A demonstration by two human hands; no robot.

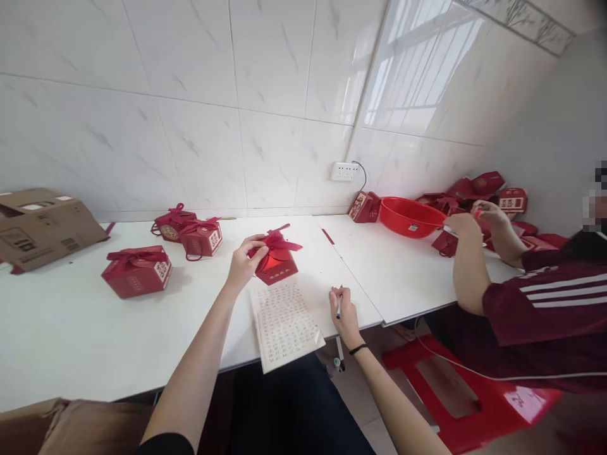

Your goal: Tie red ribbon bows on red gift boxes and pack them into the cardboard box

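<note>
A tiled wall (190, 126) backs the scene, and a white table (71, 335) runs along its foot. At the right a co-worker in a maroon striped sleeve (507, 316) reaches over the table, both hands beside a pile of red boxes (488, 183); what those hands hold is too small to tell. A red stool (496, 414) stands below. At the far left lies a cardboard box (52, 230), and near the wall at right sits a red basin (396, 219), with a red carton (363, 208) just beside it. Three ribboned boxes (137, 275) stand left of centre.

A handwritten booklet (287, 325) lies in front of the person, its lower edge overhanging the table. Just beyond its top edge, the red gift box (277, 272) rests upright on the table, topped by a ribbon bow (279, 242). The left hand (246, 258) reaches it from the left: thumb and fingers pinch the upper left part, against the bow, so the box lies to the right of and below the fingertips. Right of the booklet, well apart from the box, the right hand (348, 316) curls its fingers round a pen (339, 306). A narrow red strip (327, 237) lies farther back.
</note>
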